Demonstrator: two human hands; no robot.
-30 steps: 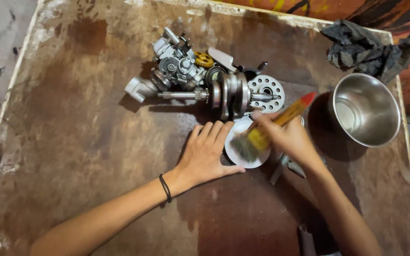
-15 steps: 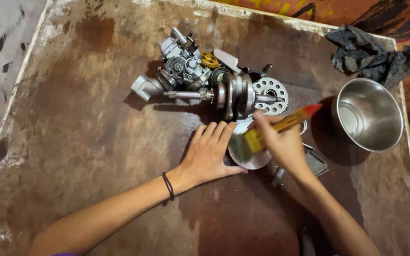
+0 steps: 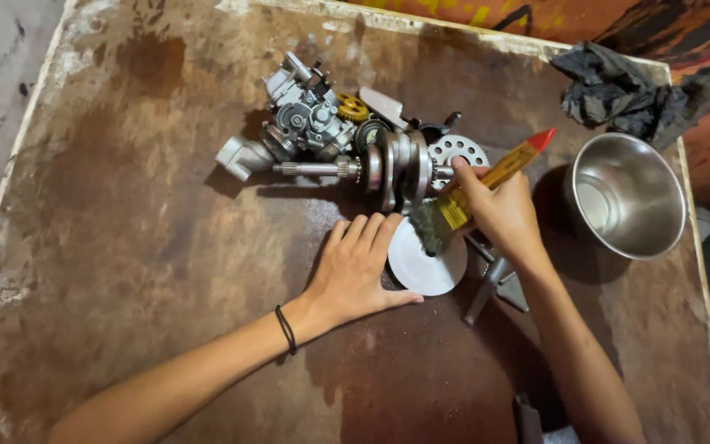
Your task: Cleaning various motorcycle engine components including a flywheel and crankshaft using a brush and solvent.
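My left hand point(image 3: 357, 270) lies flat on the brown tabletop, fingers together, its fingertips and thumb against the rim of a round grey metal disc point(image 3: 431, 265). My right hand point(image 3: 499, 210) grips a paintbrush point(image 3: 486, 185) with a yellow handle and red tip; its dark bristles rest on the disc's upper edge. Just beyond the disc lies a crankshaft point(image 3: 392, 168) with a thin shaft pointing left, and a perforated round plate point(image 3: 456, 150) behind it. A carburettor point(image 3: 301, 115) sits at the far left of the pile.
A steel bowl point(image 3: 628, 196) stands to the right, with a dark crumpled rag point(image 3: 630, 86) behind it. Pliers point(image 3: 495, 284) lie under my right wrist. The worn wooden table point(image 3: 125, 247) ends at a pale edge on the left.
The brush has moved up and left across the disc, bristles now at its upper edge. My left hand has stayed on the disc's rim.
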